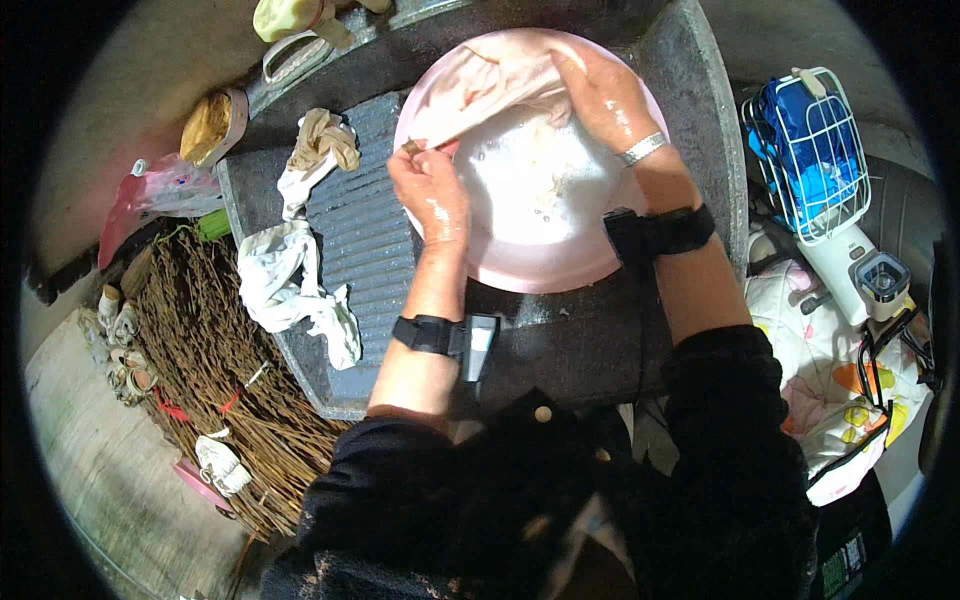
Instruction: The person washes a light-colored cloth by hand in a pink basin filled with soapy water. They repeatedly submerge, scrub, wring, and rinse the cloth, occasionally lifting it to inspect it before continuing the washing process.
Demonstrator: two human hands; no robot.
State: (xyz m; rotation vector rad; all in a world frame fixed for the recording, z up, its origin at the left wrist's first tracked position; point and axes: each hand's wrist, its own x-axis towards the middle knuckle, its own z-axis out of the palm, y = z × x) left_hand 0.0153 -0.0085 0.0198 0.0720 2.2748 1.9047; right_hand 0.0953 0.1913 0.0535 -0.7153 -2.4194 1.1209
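Note:
A pink plastic basin (525, 281) holds cloudy, bubbly water and stands in a dark stone wash sink (600, 337). Stretched across its far side is a wet, pale pink cloth (495, 82). My left hand (431, 187) pinches one end of this cloth over the basin's left rim. Its other end is in the grip of my right hand (607, 97), at the upper right of the basin. Both hands look wet. The submerged part of the cloth is hard to make out.
On the ribbed washboard (360, 202) left of the basin lie wet white cloths (281, 277) and a beige-and-white cloth (326, 142). Dried stalk bundles (217, 337) stand beyond the sink's left edge. At right are a white wire basket (817, 165) and a patterned quilted cover (810, 360).

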